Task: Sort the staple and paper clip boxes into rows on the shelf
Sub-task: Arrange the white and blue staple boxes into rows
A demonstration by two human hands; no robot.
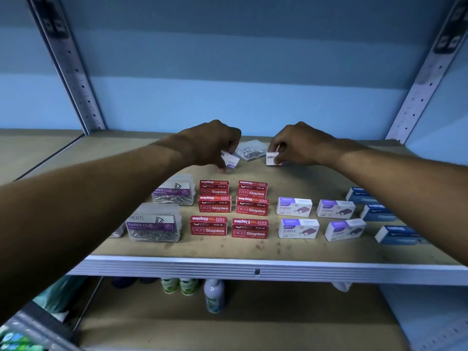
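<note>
**Two loose boxes being gathered at the far side of the shelf**

At the near left, two clear paper clip boxes [155, 225] are sitting one behind the other, part of the far one hidden behind the left forearm. Just right of them, six red staple boxes [229, 208] are lying in two neat columns. Beyond those, the left hand [215, 143] is closing its fingers around a small white-and-purple staple box [231, 162], tilted and seemingly just off the board. Between the hands a clear bag of metal clips [250, 150] is lying loose. The right hand [297, 145] is pinching a second small white box [273, 158], which looks to be resting on the shelf [253, 249]; its label is too small to read.

Right of the reds, four white-and-purple staple boxes [320, 219] are forming two columns, and three blue boxes [377, 212] are running along the near right, partly under the right forearm.

To do this step well, each held box should probably be carried clear over the rows, label turned to match, and set at the far end of its own kind's column.

The shelf is a scuffed tan board with a ribbed white front edge, held by perforated metal uprights against a pale blue wall. Below, bottles [188, 287] are standing on a lower shelf.
</note>
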